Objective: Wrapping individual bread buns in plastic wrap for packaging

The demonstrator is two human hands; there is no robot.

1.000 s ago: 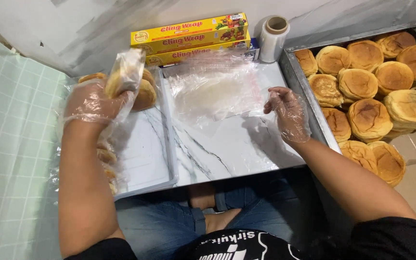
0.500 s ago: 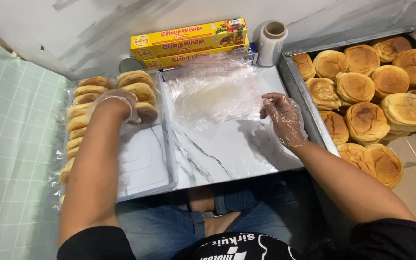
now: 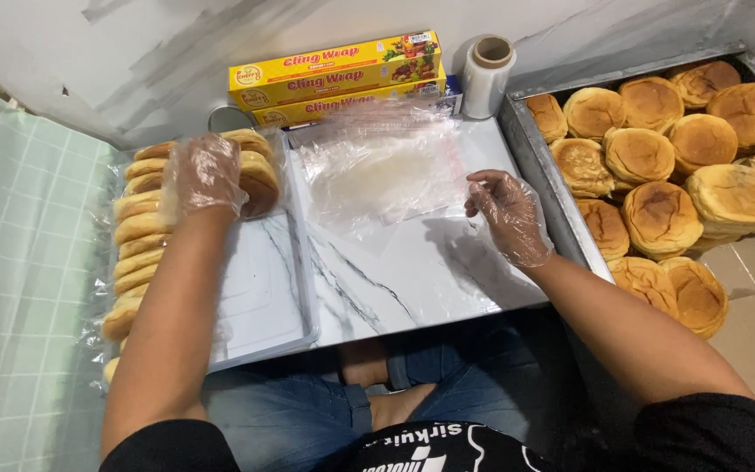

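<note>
My left hand [image 3: 203, 175], in a clear plastic glove, rests on a bagged bun [image 3: 257, 179] at the far end of a white tray [image 3: 264, 297]. Along the tray's left side stands a row of bagged buns [image 3: 137, 253]. My right hand [image 3: 509, 214], also gloved, hovers with fingers apart and holds nothing, at the right edge of a pile of clear plastic bags [image 3: 386, 170] lying on the marble-patterned board [image 3: 412, 280].
A metal tray [image 3: 552, 179] on the right holds several unwrapped round buns [image 3: 657, 214]. Two yellow cling-wrap boxes [image 3: 334, 74] and a roll of clear film [image 3: 487, 74] stand against the back wall. Green tiled floor lies to the left; my knees are below the board.
My left hand carried a bagged bun from the air down onto the far end of the tray and now rests on it. My right hand stayed by the bags.
</note>
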